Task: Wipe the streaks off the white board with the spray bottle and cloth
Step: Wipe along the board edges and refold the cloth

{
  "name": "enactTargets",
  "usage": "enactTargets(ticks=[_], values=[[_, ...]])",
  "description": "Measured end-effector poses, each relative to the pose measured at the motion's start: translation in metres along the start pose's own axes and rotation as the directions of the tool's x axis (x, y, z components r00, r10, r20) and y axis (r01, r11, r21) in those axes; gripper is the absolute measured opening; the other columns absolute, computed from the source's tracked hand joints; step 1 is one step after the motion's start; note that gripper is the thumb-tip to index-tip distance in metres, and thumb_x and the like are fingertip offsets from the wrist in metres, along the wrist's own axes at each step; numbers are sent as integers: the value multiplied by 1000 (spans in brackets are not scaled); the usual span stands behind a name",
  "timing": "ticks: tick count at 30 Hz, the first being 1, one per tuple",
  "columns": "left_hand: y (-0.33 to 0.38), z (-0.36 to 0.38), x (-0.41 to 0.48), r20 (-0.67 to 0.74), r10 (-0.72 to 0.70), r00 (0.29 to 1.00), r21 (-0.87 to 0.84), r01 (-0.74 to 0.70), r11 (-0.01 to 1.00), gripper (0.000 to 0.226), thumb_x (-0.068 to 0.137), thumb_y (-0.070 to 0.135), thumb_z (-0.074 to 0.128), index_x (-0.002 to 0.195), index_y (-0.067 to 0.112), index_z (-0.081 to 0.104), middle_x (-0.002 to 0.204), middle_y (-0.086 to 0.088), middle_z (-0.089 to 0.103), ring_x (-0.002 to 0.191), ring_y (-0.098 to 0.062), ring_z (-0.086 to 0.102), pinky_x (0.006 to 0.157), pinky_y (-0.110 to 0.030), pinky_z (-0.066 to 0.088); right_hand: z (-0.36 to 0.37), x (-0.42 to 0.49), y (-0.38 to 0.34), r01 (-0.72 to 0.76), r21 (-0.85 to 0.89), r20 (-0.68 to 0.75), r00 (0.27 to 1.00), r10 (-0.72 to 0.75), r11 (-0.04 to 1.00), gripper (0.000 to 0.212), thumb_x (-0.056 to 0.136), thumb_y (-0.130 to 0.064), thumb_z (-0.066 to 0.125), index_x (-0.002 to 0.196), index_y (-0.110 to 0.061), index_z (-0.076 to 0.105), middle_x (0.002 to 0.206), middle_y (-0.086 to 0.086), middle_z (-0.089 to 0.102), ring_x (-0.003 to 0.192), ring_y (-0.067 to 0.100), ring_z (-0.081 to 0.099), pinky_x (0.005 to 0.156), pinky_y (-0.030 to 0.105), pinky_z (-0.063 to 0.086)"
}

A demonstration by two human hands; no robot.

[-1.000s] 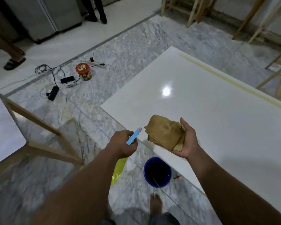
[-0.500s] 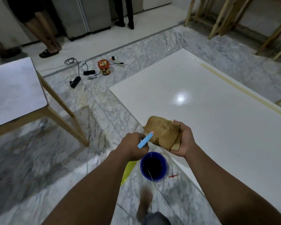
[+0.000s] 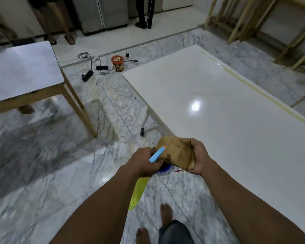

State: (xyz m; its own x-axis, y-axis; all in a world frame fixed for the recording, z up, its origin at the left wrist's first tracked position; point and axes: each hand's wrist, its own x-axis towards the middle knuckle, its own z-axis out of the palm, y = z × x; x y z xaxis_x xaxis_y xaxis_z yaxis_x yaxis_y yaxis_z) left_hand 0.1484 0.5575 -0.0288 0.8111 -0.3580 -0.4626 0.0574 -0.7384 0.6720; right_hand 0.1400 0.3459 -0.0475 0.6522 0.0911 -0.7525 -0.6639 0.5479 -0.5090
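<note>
My left hand (image 3: 144, 162) grips the spray bottle (image 3: 138, 192); its yellow body hangs below my fist and its light-blue nozzle (image 3: 156, 154) points at the cloth. The folded tan cloth (image 3: 177, 153) is held in my right hand (image 3: 199, 157), fingers curled over its right edge. Both hands hover at the near-left corner of the large glossy white board (image 3: 227, 120), which stretches away to the right with a pale yellowish strip (image 3: 253, 90) along its far edge.
A blue bucket (image 3: 165, 169) stands on the marble floor, mostly hidden under my hands. A grey-topped wooden table (image 3: 23, 71) is at left. Cables, black adapters and a red-lidded jar (image 3: 118, 63) lie ahead. People's legs stand at the back. Wooden frames line the right.
My hands have come together, the nozzle now right at the cloth. The view has tilted up and shifted, so the left table and the people at the back show.
</note>
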Motion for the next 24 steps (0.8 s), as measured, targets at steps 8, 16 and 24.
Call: enactTargets(ticks=[8,16,24], values=[[27,71,-12,-102,50,994,-6,-51,999,24,92,22,65,69,23,57,73,-6,66,68,-27,65,60,-40,53,-88,-32,-13,-173,-410,-89,985,149,896,25,89,-25,56,95,-4,68,89,19,69,77,34,67,78,43,56],[40,130,-7,-234,-57,971,-85,38,996,20,94,25,62,79,13,63,67,-6,65,61,-26,64,55,-37,50,-100,0,-115,146,-851,-20,951,-308,505,14,92,-20,52,96,-15,64,90,9,71,83,26,73,58,31,57],[32,204,-3,-345,-133,929,-101,104,989,13,90,22,66,80,14,68,72,-6,70,65,-24,65,62,-42,53,-127,104,-75,369,-759,518,842,-154,-536,46,94,-44,41,134,-26,58,143,6,52,129,31,48,101,44,44]])
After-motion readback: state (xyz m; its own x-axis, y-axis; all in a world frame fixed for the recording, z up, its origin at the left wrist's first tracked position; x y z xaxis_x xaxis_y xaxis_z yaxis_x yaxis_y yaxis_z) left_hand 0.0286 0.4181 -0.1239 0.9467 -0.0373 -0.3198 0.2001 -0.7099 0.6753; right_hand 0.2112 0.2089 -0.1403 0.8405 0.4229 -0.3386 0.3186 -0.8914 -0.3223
